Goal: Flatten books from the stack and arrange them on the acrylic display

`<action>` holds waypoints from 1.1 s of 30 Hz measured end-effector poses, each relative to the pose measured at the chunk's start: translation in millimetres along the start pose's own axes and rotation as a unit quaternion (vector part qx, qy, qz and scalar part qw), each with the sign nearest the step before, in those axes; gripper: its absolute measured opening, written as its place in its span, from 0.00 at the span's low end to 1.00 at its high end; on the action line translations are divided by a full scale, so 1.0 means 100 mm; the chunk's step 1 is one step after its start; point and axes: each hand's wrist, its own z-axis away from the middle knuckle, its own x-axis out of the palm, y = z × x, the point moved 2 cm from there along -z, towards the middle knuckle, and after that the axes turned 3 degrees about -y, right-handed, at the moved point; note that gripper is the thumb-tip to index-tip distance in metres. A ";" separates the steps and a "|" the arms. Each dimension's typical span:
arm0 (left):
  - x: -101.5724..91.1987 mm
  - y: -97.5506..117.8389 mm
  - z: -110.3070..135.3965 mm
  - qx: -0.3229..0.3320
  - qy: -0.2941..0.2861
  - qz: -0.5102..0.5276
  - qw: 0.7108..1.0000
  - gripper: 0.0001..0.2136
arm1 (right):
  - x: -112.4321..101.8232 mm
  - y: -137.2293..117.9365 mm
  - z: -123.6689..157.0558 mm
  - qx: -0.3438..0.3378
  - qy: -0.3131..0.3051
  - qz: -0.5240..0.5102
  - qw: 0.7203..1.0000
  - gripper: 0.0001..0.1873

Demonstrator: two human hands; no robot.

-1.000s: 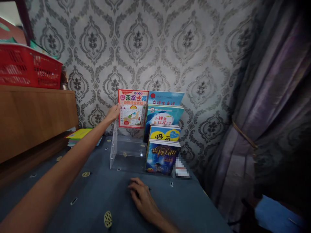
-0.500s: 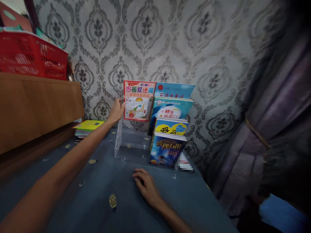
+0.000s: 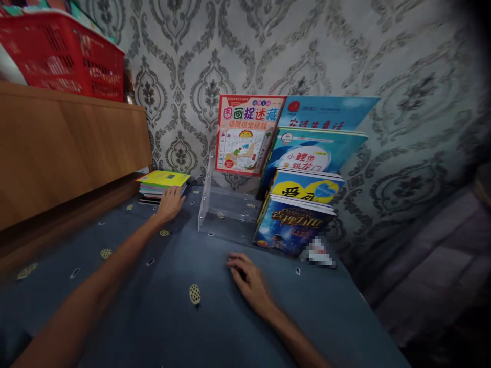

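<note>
My left hand [image 3: 171, 203] is at the right front corner of a stack of thin books [image 3: 163, 179] topped by a yellow one. Its fingers reach over the stack's edge; whether they press on it I cannot tell. My right hand [image 3: 251, 281] rests on the blue cloth, holding nothing, fingers loosely bent and apart. Beyond it stands a clear tiered book rack [image 3: 207, 197]. A red-bordered picture book [image 3: 247, 135] leans on its back tier at the left. Its right side bears blue books [image 3: 326, 112], teal books [image 3: 318, 151], blue-and-yellow books [image 3: 307, 186] and dark blue books [image 3: 293, 227].
A wooden cabinet [image 3: 72, 153] bounds the left side, with a red basket [image 3: 65, 56] on top. Patterned wallpaper [image 3: 176, 76] covers the wall behind. A patterned blue cloth [image 3: 153, 317] covers the surface. A purple-grey curtain [image 3: 433, 286] hangs at the right.
My left hand has let go of the red-bordered book's left edge and moved left and down to the stack. That book stays on the rack. The view has shifted closer.
</note>
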 end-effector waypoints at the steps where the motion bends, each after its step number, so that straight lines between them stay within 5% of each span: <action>1: 0.01 -0.08 -0.04 -0.021 -0.005 -0.009 1.000 0.17 | 0.00 -0.01 0.00 -0.001 -0.003 0.001 1.000 0.14; 6: 0.14 -0.29 -0.27 -0.092 -0.042 -0.045 0.994 0.21 | -0.04 -0.09 0.01 -0.005 -0.010 -0.005 1.000 0.14; 21: 0.27 -0.20 -0.63 -0.035 -0.141 -0.117 0.982 0.18 | -0.07 -0.17 0.03 -0.008 -0.016 0.002 1.000 0.14; 33: -0.10 -0.24 -0.22 0.041 -0.162 -0.156 0.973 0.16 | -0.07 -0.19 0.02 -0.013 -0.018 0.008 1.000 0.15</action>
